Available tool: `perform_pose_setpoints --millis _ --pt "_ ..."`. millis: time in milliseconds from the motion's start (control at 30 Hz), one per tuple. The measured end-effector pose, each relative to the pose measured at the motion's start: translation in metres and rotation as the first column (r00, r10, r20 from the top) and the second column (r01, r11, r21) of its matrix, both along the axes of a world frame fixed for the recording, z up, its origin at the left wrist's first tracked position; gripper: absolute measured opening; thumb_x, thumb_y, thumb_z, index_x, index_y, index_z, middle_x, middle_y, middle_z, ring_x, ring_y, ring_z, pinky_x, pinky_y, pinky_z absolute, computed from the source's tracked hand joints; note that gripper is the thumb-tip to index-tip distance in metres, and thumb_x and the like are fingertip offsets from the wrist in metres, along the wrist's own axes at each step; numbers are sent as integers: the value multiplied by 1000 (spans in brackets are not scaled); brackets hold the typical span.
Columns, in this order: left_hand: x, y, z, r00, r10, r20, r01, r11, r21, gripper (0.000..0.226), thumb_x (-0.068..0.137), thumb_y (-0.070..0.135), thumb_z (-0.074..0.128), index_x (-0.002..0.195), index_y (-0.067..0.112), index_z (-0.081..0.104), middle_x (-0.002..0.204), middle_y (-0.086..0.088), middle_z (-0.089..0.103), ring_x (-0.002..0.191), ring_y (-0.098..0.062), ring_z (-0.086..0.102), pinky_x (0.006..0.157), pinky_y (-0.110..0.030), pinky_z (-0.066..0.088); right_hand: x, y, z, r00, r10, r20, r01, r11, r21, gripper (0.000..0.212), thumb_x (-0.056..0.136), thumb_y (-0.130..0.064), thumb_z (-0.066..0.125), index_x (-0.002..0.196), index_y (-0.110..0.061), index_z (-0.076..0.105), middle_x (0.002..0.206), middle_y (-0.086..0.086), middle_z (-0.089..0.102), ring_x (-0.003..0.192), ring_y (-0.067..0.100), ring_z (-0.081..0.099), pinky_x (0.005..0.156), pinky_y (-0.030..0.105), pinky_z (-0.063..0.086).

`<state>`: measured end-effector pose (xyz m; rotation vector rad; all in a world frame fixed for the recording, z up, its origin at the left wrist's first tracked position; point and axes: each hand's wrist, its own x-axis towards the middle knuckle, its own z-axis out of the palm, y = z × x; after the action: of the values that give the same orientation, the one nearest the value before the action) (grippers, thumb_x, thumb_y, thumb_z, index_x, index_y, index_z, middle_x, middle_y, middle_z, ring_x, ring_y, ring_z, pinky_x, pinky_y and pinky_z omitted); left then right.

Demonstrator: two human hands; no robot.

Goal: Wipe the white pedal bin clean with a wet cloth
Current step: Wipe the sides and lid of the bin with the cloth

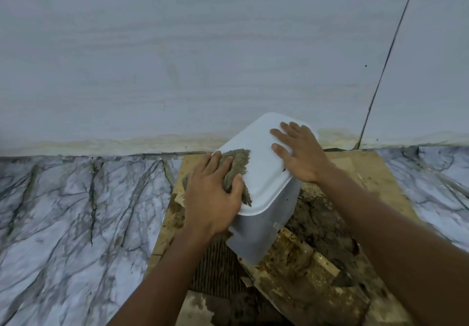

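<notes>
Standing on soiled cardboard (375, 173) by the wall (177, 59), the white bin (261, 234) has both hands on its lid (261, 173): the left hand (213, 193) grips a brownish cloth (238, 159) against the lid's left side, while the right hand (302, 155) lies flat, fingers spread, on the far right corner.

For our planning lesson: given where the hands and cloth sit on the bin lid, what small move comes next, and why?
Probably sweep the cloth rightward across the lid. The left hand holds it at the lid's left edge, most of the lid lies bare beside it, and the right hand rests flat on the far side, steadying the bin.
</notes>
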<state>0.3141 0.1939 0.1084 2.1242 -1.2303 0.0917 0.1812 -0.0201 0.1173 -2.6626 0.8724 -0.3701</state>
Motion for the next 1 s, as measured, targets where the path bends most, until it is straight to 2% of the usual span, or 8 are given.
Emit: perform_pose_setpoints --millis 200,400,467,600,733,800,867,1000 --pt "22 38 -5 993 -54 -105 42 993 -106 67 88 58 44 141 21 61 155 2 47 148 -14 35 123 -40 28 -2 64 4 988 -150 -30 145 982 -123 76 93 -58 1 158 -24 19 167 8 7 154 27 -3 124 44 -7" --pt "21 29 8 983 -93 -159 101 994 41 69 88 61 40 149 30 49 164 4 33 153 -17 26 125 -38 19 -26 97 -3 933 -350 -90 340 934 -111 65 103 -50 10 160 -19 9 167 13 -1 153 33 -7 123 49 -6" --pt "7 16 13 994 -89 -60 95 989 111 68 91 56 36 151 27 47 165 3 31 154 -18 22 125 -36 14 -38 87 -1 948 -303 -93 299 953 -56 68 101 -57 14 160 -22 8 168 9 -3 154 29 -8 124 46 -6" --pt "-23 5 17 972 -128 197 71 959 274 68 96 57 23 155 29 40 165 4 31 155 -18 18 127 -46 9 -66 52 14 992 -68 -102 70 997 23 95 81 -87 28 158 -34 16 168 -2 3 154 17 -2 125 42 0" --pt "-40 4 11 953 -100 287 36 974 223 65 98 53 26 149 22 52 157 -1 46 150 -22 34 126 -49 16 -94 17 13 972 151 -181 -163 985 -50 112 64 -95 46 156 -44 9 166 -15 -3 152 5 -9 124 34 -8" --pt "-39 0 10 945 -74 318 17 984 179 62 97 50 31 141 18 61 148 -4 56 143 -24 45 123 -50 25 -96 8 6 979 158 -130 -168 983 -69 108 65 -90 54 155 -48 11 165 -18 -1 152 2 -7 122 30 -10" --pt "-35 -7 14 936 -73 344 23 989 147 56 96 46 39 133 14 67 140 -5 64 135 -24 53 118 -52 34 -94 3 0 988 141 -57 -145 987 -67 106 64 -91 55 154 -50 16 165 -19 5 152 1 -3 126 35 -3" --pt "-27 -37 35 898 -187 397 141 980 142 48 94 42 47 124 15 73 126 -3 72 123 -23 61 113 -48 40 -106 -5 -11 997 30 72 -28 999 -27 106 62 -95 51 153 -48 24 164 -17 14 152 3 5 126 40 6"
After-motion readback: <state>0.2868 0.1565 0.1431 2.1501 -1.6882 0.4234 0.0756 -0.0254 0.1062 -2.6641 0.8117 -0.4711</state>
